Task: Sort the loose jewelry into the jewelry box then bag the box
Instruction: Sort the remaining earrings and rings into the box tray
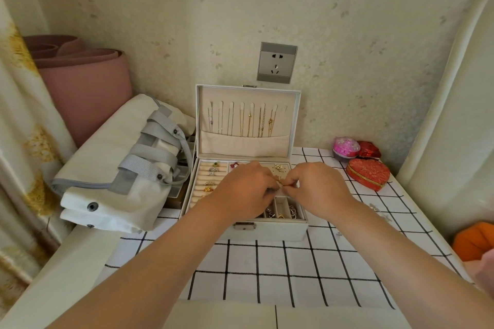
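Note:
A white jewelry box [267, 231] stands open on the checked cloth, its lid upright with several chains hanging inside. Rings sit in the left rolls, and small compartments at the front right hold more pieces. My left hand [240, 189] and my right hand [315, 187] meet above the box's middle tray. Both pinch a small gold piece of jewelry [281, 185] between their fingertips; it is mostly hidden by the fingers. A few loose silvery pieces [374, 207] lie on the cloth to the right of the box.
A white and grey canvas bag [120, 168] lies left of the box. A red heart-shaped box [369, 173], a pink ball case [346, 147] and a red case [370, 150] sit at the back right. A wall socket [277, 62] is behind; an orange object [473, 242] at the right edge.

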Demonstrator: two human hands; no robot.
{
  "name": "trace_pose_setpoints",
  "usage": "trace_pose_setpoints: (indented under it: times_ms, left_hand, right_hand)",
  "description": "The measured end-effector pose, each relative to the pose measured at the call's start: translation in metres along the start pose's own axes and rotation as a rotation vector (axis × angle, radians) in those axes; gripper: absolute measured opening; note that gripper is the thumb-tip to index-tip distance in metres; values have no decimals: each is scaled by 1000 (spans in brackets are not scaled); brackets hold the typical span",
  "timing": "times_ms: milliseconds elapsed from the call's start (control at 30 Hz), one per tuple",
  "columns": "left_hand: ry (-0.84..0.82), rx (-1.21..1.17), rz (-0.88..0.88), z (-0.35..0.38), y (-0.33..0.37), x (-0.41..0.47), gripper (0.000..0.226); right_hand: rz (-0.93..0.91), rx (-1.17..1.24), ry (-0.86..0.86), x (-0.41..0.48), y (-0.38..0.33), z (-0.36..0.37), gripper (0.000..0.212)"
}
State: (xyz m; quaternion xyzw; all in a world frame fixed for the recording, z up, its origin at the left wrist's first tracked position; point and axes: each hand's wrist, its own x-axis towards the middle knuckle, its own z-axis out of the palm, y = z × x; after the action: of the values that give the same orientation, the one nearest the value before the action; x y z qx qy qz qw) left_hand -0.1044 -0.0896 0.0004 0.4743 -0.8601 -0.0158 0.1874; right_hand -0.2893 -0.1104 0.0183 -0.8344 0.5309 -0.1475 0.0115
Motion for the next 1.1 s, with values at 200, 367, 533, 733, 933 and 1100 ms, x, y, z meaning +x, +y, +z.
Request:
trace_pose_setpoints:
  times_ms: [200,367,533,733,933,1100]
  left_hand:
    - [-7,-8,-5,-1,2,0,27]
    - [9,-10,-17,2,2,1,28]
    - [-13,-19,-10,4,3,2,33]
    - [-4,-13,-13,4,5,2,33]
    - [60,-12,-57,3,12,2,34]
    - [96,-79,-51,4,39,6,31]
  right_hand:
    - [-39,22,-119,-1,5,-5,15]
    - [-2,142,-119,0,14,-7,15]
    - [7,182,-106,0,14,-2,7]
    - [11,234,-125,4,17,0,5]
    - [89,363,-54,-4,44,-13,9]
    - [142,233,-164,-31,76,-19,7]
